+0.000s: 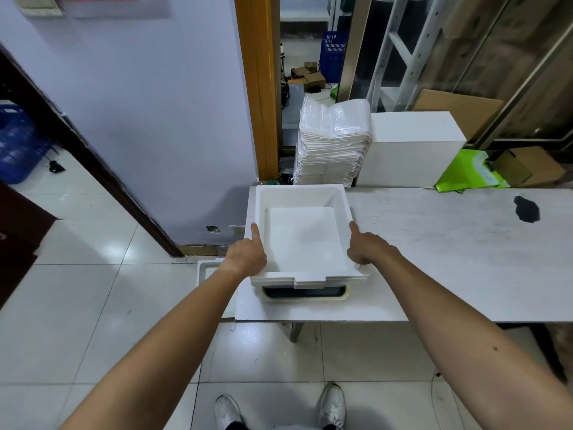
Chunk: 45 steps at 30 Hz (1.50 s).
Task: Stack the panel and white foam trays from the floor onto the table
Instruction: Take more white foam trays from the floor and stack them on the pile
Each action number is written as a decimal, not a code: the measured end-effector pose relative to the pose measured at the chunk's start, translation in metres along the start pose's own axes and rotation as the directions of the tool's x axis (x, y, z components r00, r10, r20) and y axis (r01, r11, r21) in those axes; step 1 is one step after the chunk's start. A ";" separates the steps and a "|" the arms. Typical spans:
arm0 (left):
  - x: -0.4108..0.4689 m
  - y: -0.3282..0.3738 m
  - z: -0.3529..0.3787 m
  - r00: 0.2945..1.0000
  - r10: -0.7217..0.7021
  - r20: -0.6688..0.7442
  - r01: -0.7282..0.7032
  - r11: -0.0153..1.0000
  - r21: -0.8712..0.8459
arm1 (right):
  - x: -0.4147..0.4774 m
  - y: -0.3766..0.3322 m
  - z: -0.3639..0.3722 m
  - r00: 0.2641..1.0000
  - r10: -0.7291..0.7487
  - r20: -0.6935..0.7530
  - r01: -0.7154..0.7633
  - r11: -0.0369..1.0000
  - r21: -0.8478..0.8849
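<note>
Setting foam tray (302, 240) down on panel (273, 308), 9 o'clock end of table (449, 243). Gripping its sides w/ L hand (246, 254) & R hand (367, 248). Next, prob.: let go, bend, grab other tray (208, 268) on floor, 9 o'clock of it.

Storeroom: stacked packaging (333, 141), cardboard boxes (524, 169).

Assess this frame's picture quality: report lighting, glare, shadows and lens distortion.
Head view: soft, even indoor light. The white foam tray looks washed out, with only a faint shadow on its floor. Head view: bright glare patches on the glossy floor tiles below the table. Head view: wide-angle distortion tilts the orange door frame. The centre is in focus.
</note>
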State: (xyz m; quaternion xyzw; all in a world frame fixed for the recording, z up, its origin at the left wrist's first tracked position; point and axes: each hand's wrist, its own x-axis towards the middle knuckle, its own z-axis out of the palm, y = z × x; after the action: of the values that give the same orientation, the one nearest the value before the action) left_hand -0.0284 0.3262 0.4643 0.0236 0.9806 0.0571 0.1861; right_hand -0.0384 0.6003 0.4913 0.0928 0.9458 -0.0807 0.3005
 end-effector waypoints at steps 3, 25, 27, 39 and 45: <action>0.001 0.001 0.002 1.000 -0.003 -0.010 0.003 1.000 0.031 | -0.001 0.001 0.003 1.000 -0.004 0.006 0.004 1.000 0.008; -0.002 -0.007 0.026 0.995 -0.043 -0.092 0.031 0.992 -0.122 | 0.001 0.003 0.054 0.972 0.079 -0.222 0.005 0.936 0.353; -0.002 -0.007 0.024 0.996 -0.047 -0.081 0.037 0.992 -0.124 | 0.002 0.003 0.055 0.968 0.081 -0.236 0.008 0.935 0.354; -0.004 -0.019 0.015 0.997 -0.063 0.033 0.068 0.984 -0.165 | 0.012 0.008 0.059 0.958 0.010 -0.287 0.048 0.980 0.194; -0.025 -0.065 0.008 0.983 -0.146 -0.116 0.092 0.921 -0.378 | 0.014 -0.015 0.042 0.904 -0.046 -0.425 0.034 0.999 -0.036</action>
State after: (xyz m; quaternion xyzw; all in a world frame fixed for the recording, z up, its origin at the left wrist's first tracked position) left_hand -0.0035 0.2607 0.4584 -0.0759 0.9624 0.2313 0.1202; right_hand -0.0297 0.5786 0.4514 0.0847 0.9913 -0.0513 0.0863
